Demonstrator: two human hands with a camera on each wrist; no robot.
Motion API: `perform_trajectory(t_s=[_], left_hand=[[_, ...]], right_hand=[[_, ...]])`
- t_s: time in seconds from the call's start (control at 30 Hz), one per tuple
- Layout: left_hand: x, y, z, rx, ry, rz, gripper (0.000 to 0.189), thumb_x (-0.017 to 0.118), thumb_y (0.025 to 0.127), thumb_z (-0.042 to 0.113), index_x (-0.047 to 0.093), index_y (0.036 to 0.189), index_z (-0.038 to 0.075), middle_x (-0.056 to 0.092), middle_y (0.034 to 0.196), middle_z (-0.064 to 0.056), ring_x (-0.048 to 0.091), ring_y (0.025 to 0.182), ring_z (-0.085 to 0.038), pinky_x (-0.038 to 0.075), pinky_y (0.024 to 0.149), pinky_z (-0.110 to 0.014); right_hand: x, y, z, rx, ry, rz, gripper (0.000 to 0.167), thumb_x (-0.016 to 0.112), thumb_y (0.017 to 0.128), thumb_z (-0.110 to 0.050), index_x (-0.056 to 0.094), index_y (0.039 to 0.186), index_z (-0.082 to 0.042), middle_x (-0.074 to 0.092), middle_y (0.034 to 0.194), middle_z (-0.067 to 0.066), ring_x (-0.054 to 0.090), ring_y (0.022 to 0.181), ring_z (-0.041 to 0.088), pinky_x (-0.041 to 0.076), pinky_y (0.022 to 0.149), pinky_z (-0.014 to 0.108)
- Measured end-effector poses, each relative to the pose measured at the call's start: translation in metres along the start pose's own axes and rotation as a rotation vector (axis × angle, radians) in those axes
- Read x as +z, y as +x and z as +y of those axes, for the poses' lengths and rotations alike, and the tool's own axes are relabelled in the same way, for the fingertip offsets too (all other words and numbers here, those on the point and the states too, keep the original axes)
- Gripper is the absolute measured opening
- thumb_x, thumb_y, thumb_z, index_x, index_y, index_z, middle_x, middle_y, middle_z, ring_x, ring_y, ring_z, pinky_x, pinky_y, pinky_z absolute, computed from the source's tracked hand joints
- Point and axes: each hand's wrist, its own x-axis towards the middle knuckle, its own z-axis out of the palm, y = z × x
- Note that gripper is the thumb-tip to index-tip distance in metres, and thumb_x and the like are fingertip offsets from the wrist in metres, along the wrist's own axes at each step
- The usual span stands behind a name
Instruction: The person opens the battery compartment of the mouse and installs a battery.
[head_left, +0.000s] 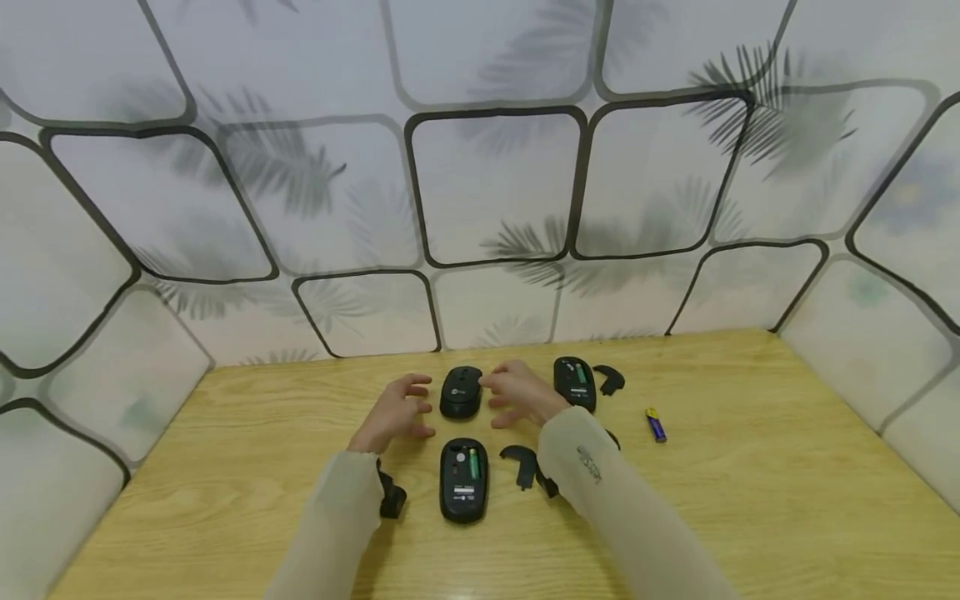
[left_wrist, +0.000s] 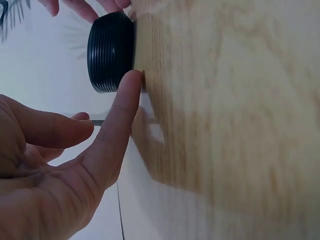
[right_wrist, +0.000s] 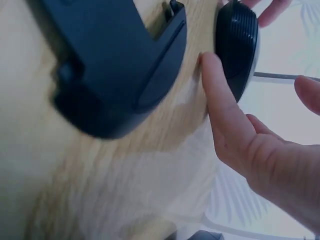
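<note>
A black computer mouse (head_left: 461, 392) sits right side up on the table between the two hands. On its left is my left hand (head_left: 393, 412), fingers spread and loosely bent, holding nothing. From the right, my right hand (head_left: 520, 392) reaches with relaxed fingers close to the mouse's side; whether a fingertip touches it I cannot tell. The left wrist view shows the mouse's ribbed side (left_wrist: 111, 55) near a fingertip. Nearer to me, a second mouse (head_left: 463, 492) lies belly up, a green battery (head_left: 474, 464) in its open bay. Beside it lies a curved black battery cover (head_left: 522, 465).
Behind the right forearm lies another upturned mouse (head_left: 574, 385) with a green battery inside, and another curved cover (head_left: 609, 379) beside it. A blue and yellow battery (head_left: 656, 425) lies farther right. The wooden table (head_left: 787, 467) meets a patterned backdrop (head_left: 495, 183).
</note>
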Motion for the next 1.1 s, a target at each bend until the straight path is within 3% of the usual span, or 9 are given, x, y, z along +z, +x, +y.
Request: perform_trajectory(t_s=[0.2, 0.4, 0.7, 0.9, 1.1], left_hand=[[-0.001, 0.008, -0.001, -0.004, -0.042, -0.014, 0.051, 0.042, 0.097, -0.015, 0.042, 0.148, -0.005, 0.04, 0.148, -0.031, 0.047, 0.13, -0.045, 0.064, 0.077, -0.037], [-0.002, 0.014, -0.003, 0.009, -0.127, -0.067, 0.062, 0.035, 0.089, -0.022, 0.039, 0.149, -0.007, 0.037, 0.15, -0.031, 0.041, 0.134, -0.045, 0.062, 0.083, -0.041], [0.0, 0.021, -0.002, 0.022, -0.097, -0.072, 0.058, 0.045, 0.092, -0.017, 0.043, 0.149, -0.005, 0.038, 0.151, -0.031, 0.039, 0.137, -0.047, 0.063, 0.078, -0.04], [0.003, 0.023, 0.0, 0.026, -0.104, -0.093, 0.052, 0.048, 0.099, -0.007, 0.04, 0.15, -0.005, 0.04, 0.149, -0.034, 0.042, 0.134, -0.048, 0.063, 0.079, -0.043], [0.006, 0.024, 0.002, 0.028, -0.103, -0.099, 0.052, 0.053, 0.099, -0.005, 0.041, 0.149, -0.007, 0.042, 0.146, -0.034, 0.048, 0.129, -0.048, 0.063, 0.078, -0.041]], right_hand=[[-0.001, 0.007, 0.002, 0.004, 0.032, -0.004, 0.05, 0.058, 0.103, -0.007, 0.037, 0.145, 0.01, 0.04, 0.148, 0.031, 0.047, 0.131, 0.047, 0.062, 0.081, 0.051], [0.002, 0.007, 0.0, 0.0, 0.016, 0.004, 0.053, 0.06, 0.101, -0.003, 0.037, 0.148, 0.008, 0.043, 0.147, 0.029, 0.049, 0.13, 0.046, 0.063, 0.077, 0.046], [0.012, 0.013, -0.005, 0.007, 0.013, 0.046, 0.054, 0.062, 0.097, 0.002, 0.04, 0.147, 0.006, 0.045, 0.144, 0.033, 0.047, 0.131, 0.047, 0.063, 0.079, 0.046], [0.017, 0.014, -0.006, -0.004, 0.014, 0.029, 0.054, 0.062, 0.097, 0.003, 0.041, 0.147, 0.007, 0.043, 0.144, 0.033, 0.046, 0.132, 0.047, 0.062, 0.082, 0.049], [0.022, 0.014, -0.006, -0.033, -0.018, 0.015, 0.053, 0.063, 0.097, 0.002, 0.043, 0.146, 0.007, 0.045, 0.143, 0.031, 0.05, 0.128, 0.045, 0.061, 0.084, 0.05]])
